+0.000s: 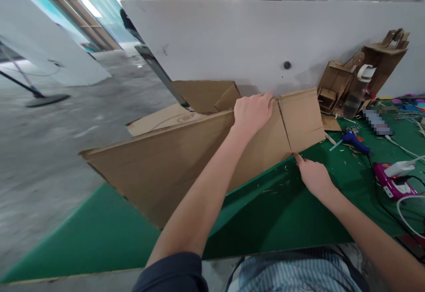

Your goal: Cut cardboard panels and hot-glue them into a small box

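Observation:
A large brown cardboard piece (186, 150) stands on edge on the green table, with more folded cardboard behind it. My left hand (254, 112) is closed over its top edge, near a dark vertical slit. At the bottom end of that slit, my right hand (312, 174) touches the lower edge with a fingertip, its other fingers curled in. To the right of the slit, the cardboard panel (302, 117) reaches toward a blue glue gun (355, 142) lying on the table.
On the green table (259, 221), a clear bottle (357, 92), cardboard constructions (381, 61), a phone (377, 122) and a magenta power strip (393, 181) with cables stand at the right. A white partition (232, 39) rises behind.

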Action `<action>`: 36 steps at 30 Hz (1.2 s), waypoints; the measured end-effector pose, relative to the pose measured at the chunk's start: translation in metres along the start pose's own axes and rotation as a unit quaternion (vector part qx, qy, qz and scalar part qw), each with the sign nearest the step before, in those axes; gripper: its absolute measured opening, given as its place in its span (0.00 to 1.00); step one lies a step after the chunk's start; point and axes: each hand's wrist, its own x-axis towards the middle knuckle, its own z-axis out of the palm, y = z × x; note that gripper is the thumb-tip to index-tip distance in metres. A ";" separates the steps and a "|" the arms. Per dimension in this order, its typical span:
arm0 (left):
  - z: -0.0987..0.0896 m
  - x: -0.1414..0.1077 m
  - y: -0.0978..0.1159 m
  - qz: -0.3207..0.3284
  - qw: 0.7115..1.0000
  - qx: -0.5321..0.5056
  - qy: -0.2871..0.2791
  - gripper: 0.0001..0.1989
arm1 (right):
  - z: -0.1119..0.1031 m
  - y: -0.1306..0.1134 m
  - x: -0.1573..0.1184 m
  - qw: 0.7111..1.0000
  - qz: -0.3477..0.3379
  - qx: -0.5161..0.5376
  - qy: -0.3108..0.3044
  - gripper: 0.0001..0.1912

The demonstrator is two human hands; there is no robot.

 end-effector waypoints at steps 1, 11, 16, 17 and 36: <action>0.001 0.000 -0.001 -0.001 1.000 -0.002 0.000 0.21 | 0.000 0.000 0.000 1.000 -0.005 -0.006 -0.001 0.28; -0.007 0.008 -0.002 -0.022 0.999 0.014 -0.030 0.21 | -0.001 -0.005 -0.002 0.998 -0.042 -0.038 -0.003 0.33; -0.074 0.021 -0.024 -0.103 0.991 0.044 0.067 0.24 | -0.003 -0.005 -0.004 0.998 -0.058 -0.032 -0.022 0.33; -0.085 0.021 -0.026 -0.107 0.991 0.047 0.066 0.24 | -0.002 -0.005 -0.005 0.998 -0.057 -0.028 -0.021 0.33; 0.025 -0.041 -0.036 0.052 0.963 -0.115 -0.240 0.20 | 0.005 0.032 -0.001 0.887 0.096 0.447 0.059 0.27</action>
